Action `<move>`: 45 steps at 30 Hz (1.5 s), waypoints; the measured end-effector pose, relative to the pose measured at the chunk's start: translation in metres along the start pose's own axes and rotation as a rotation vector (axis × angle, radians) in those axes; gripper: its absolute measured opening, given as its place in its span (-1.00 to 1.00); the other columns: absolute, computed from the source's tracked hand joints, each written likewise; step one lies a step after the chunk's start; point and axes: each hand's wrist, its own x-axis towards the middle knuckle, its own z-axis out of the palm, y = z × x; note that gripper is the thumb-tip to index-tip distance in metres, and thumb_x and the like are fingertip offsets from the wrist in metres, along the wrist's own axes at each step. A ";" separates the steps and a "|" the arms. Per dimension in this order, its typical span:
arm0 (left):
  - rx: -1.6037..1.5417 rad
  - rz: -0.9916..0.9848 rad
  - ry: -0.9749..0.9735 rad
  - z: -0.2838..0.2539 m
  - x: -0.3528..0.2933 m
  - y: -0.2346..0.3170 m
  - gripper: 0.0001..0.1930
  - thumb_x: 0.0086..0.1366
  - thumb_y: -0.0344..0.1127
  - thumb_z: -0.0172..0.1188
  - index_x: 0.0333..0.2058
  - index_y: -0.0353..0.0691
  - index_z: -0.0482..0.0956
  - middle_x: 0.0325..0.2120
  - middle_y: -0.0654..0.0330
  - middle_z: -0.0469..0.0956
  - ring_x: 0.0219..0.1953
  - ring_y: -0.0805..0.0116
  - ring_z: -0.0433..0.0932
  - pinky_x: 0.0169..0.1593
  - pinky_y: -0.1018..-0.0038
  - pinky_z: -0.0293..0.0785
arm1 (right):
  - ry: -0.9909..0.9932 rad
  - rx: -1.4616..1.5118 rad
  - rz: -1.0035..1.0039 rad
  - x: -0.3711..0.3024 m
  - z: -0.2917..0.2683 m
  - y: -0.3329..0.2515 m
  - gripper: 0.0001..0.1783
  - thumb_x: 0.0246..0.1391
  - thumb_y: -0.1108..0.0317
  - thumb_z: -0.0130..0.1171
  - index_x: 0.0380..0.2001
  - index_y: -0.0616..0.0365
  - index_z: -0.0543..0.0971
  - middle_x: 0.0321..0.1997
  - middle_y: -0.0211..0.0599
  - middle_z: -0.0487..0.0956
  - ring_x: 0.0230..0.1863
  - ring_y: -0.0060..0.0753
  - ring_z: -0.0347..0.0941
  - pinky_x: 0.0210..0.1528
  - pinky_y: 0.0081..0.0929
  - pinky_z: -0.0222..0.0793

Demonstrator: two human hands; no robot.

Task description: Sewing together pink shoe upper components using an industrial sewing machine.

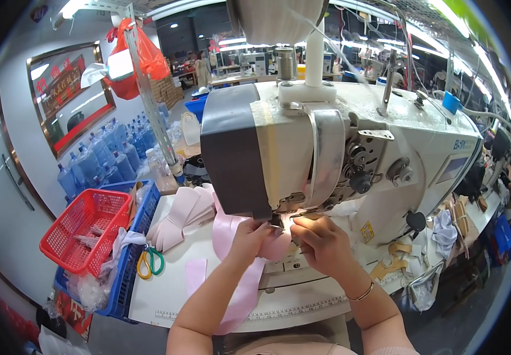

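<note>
Under the lit needle area of the sewing machine (368, 219) lies a curved pink fabric piece (276, 245). My left hand (248, 239) is closed on its left part, fingers close to the presser foot. On the right side of the foot my right hand (323, 241) is closed in a pinch with its fingertips in the bright light; what lies between them is hidden. More pink fabric (240, 302) hangs below my left forearm toward the table's front edge. A small pink strip (195, 275) lies left of that forearm.
Left on the white table (166, 296) are fanned pale pink pieces (181, 216) and yellow-green-handled scissors (150, 262). Beside it, a red basket (66, 260) sits on a blue crate (126, 278). Tan scraps (390, 263) lie right. A thread cone (276, 18) hangs above.
</note>
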 end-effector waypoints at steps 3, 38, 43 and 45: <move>-0.117 0.078 0.102 0.009 -0.008 -0.012 -0.84 0.17 -0.43 0.06 -0.31 -0.38 0.52 -0.44 0.25 0.53 -0.42 0.57 0.45 -0.31 0.67 0.36 | -0.012 0.018 0.002 0.000 0.001 0.002 -0.58 -0.36 0.56 0.15 -0.28 -0.01 0.51 -0.20 -0.49 0.51 -0.42 -0.38 0.39 -0.39 -0.54 0.40; 0.684 -0.051 -0.247 0.001 -0.002 0.075 -0.54 -0.10 -0.12 0.35 -0.22 -0.23 0.53 -0.35 0.24 0.53 -0.24 0.46 0.46 -0.16 0.51 0.38 | -0.060 -0.120 0.005 -0.002 -0.014 0.017 -0.67 -0.34 0.55 0.11 -0.39 -0.05 0.52 -0.30 -0.61 0.54 -0.46 -0.44 0.39 -0.42 -0.51 0.37; 0.309 -0.173 -0.273 -0.021 0.003 0.030 -0.63 0.02 -0.26 0.23 -0.20 -0.33 0.48 -0.36 0.26 0.50 -0.36 0.58 0.41 -0.30 0.65 0.33 | -0.059 -0.114 0.015 -0.004 -0.006 0.023 -0.60 -0.37 0.58 0.09 -0.34 -0.05 0.53 -0.26 -0.59 0.53 -0.45 -0.45 0.41 -0.43 -0.49 0.38; 0.262 -0.135 -0.255 -0.014 -0.005 0.025 -0.65 0.04 -0.25 0.21 -0.21 -0.32 0.50 -0.41 0.29 0.50 -0.41 0.62 0.39 -0.40 0.68 0.29 | -0.015 -0.118 -0.083 -0.010 -0.006 0.017 -0.67 -0.31 0.50 0.10 -0.33 -0.03 0.49 -0.28 -0.62 0.50 -0.54 -0.48 0.34 -0.45 -0.50 0.34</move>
